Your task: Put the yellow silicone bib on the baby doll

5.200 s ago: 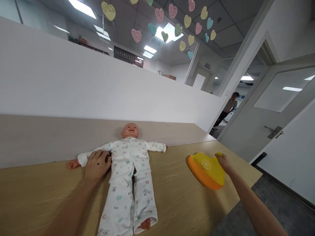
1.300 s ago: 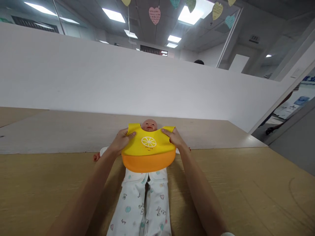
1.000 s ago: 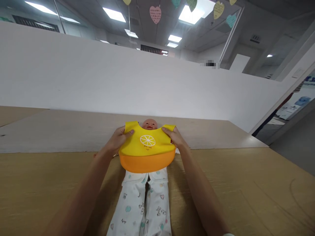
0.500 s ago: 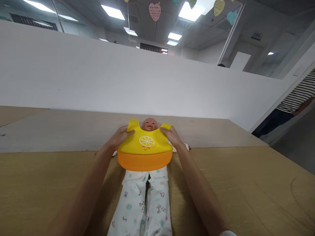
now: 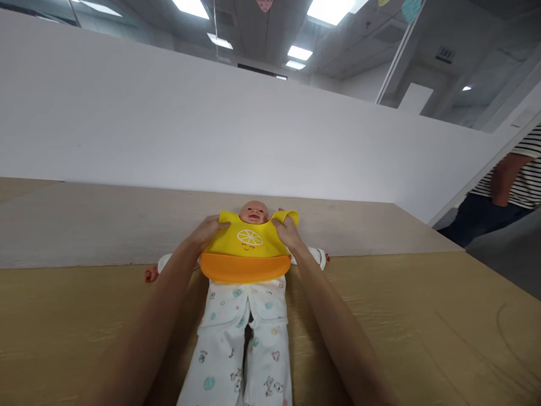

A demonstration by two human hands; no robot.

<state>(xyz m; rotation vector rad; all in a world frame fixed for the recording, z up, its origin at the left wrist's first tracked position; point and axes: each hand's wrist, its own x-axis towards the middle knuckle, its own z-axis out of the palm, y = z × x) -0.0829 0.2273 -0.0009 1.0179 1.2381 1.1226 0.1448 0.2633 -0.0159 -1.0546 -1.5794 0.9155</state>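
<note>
The bib [image 5: 247,251] between the two hands looks like smooth, shiny rubbery plastic. The doll [image 5: 245,321] under it wears soft printed cloth. The table [image 5: 422,327] below is matt wood.

We see a wooden table [image 5: 422,316] with a paler raised ledge [image 5: 84,225] along its far side. Behind the ledge stands a white partition [image 5: 169,129], running across the whole view. Above it we see ceiling lights [image 5: 329,8] and a glass wall [image 5: 443,62]. At the right edge we see another person, only in part: a striped shirt [image 5: 528,186], a bent arm [image 5: 505,177] and dark trousers [image 5: 477,217], well apart from the table's near edge.
</note>
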